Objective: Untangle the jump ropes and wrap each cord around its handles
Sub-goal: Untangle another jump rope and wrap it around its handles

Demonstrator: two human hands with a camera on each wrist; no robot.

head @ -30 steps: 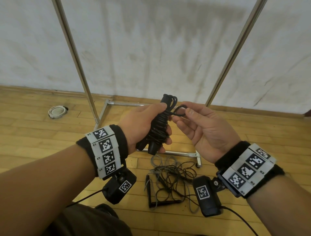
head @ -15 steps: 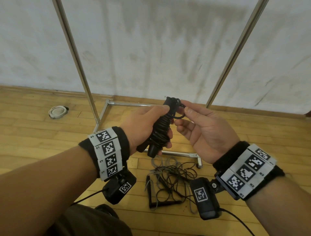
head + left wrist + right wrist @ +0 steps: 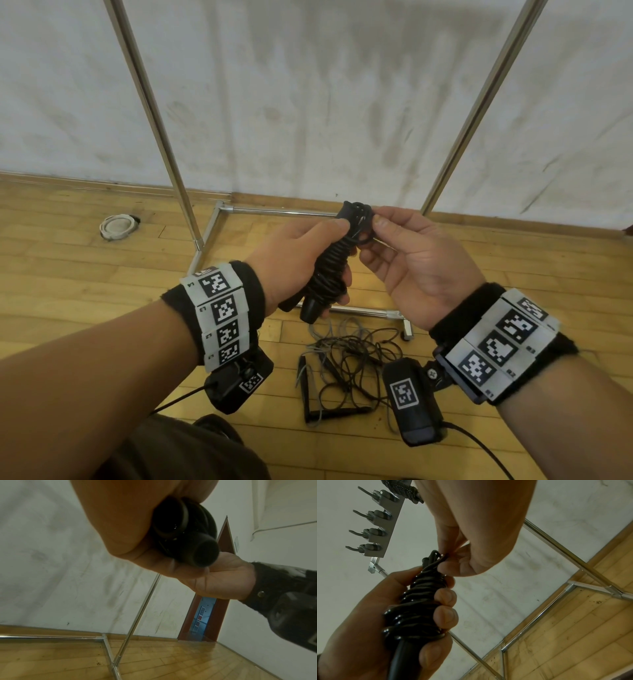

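One rope wrapped: the black jump rope (image 3: 330, 267) is sitting coiled round its paired handles, held in the air between both hands above the floor (image 3: 85, 274).
Left hand (image 3: 294, 260): its fingers (image 3: 444, 616) are curling tight round the coils, clamping the bundle.
Right hand (image 3: 418, 260): thumb and forefinger are pinching the last small loop of cord (image 3: 439, 559) at the bundle's top.
Doing it well: I judge the loop is needing a tuck under a neighbouring turn while the left grip is keeping the coils from slackening.
Still waiting: a tangled grey and black rope pile (image 3: 346, 370) is lying on the floor below.
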